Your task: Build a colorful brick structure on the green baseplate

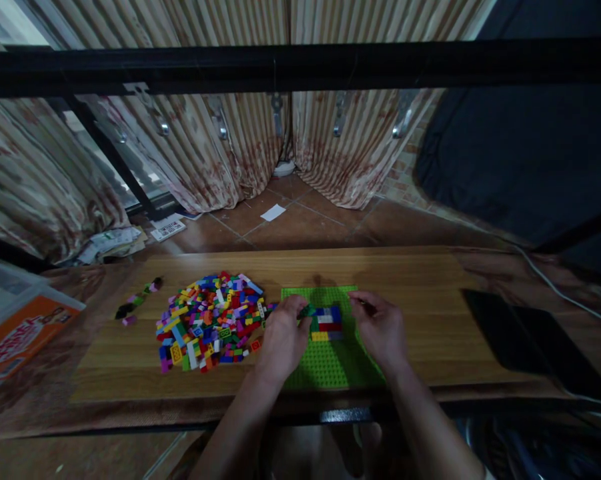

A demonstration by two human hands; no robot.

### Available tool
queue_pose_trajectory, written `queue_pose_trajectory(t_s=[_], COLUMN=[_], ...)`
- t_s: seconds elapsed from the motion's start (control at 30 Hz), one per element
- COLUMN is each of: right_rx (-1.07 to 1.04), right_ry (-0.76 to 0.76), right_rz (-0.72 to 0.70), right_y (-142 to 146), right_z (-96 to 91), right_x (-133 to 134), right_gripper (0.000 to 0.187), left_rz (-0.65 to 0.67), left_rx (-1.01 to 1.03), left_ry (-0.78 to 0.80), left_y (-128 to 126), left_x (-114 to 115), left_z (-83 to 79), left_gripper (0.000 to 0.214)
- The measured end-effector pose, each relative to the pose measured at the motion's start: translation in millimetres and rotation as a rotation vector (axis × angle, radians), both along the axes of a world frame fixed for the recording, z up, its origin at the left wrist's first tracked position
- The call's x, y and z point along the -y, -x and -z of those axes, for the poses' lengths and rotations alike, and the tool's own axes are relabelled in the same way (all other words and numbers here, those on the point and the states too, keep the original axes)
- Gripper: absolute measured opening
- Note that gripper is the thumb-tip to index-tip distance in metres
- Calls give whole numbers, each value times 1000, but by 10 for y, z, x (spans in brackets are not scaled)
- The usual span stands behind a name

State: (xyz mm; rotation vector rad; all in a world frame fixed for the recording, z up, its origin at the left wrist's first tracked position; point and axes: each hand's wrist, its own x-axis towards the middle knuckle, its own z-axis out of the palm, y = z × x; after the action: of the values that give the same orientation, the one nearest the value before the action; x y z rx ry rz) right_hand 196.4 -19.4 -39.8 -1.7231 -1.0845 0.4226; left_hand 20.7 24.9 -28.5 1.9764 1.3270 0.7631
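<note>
A bright green studded baseplate [325, 370] lies on the wooden board in front of me. On it sits a block of joined toy bricks [327, 325] in blue, white, red, yellow and grey. At its left edge, my left hand [284, 330] is closed, thumb and fingers pinched on a dark green brick [307, 311]. Over the plate's right edge is my right hand [383, 331], fingers pressed together, apart from the joined bricks. Whatever is between its fingertips is too small to make out.
A large heap of loose bricks [213, 320] lies left of the baseplate, on the wooden board [425, 287]. Farther left are a short row of pieces [139, 300] and a plastic tub [27, 327] with an orange label. Dark flat panels [505, 330] lie at the right.
</note>
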Motion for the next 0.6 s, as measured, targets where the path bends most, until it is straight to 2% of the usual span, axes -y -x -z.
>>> queue_pose_trajectory(t_s=[0.1, 0.27, 0.43, 0.6], right_rx=[-27, 21, 62, 91], right_ry=[28, 114, 172, 203], right_rz=[19, -68, -162, -228], right_y=[-155, -163, -116, -52], right_z=[27, 11, 51, 114], right_x=[10, 25, 15, -40], right_gripper=[26, 26, 24, 26], left_rz=[63, 133, 139, 145], left_rx=[-53, -116, -143, -165], left_ry=[-53, -106, -95, -90], left_y=[-152, -316, -363, -347], left_x=[-32, -87, -114, -111], left_z=[10, 59, 130, 120], left_gripper=[26, 31, 37, 36])
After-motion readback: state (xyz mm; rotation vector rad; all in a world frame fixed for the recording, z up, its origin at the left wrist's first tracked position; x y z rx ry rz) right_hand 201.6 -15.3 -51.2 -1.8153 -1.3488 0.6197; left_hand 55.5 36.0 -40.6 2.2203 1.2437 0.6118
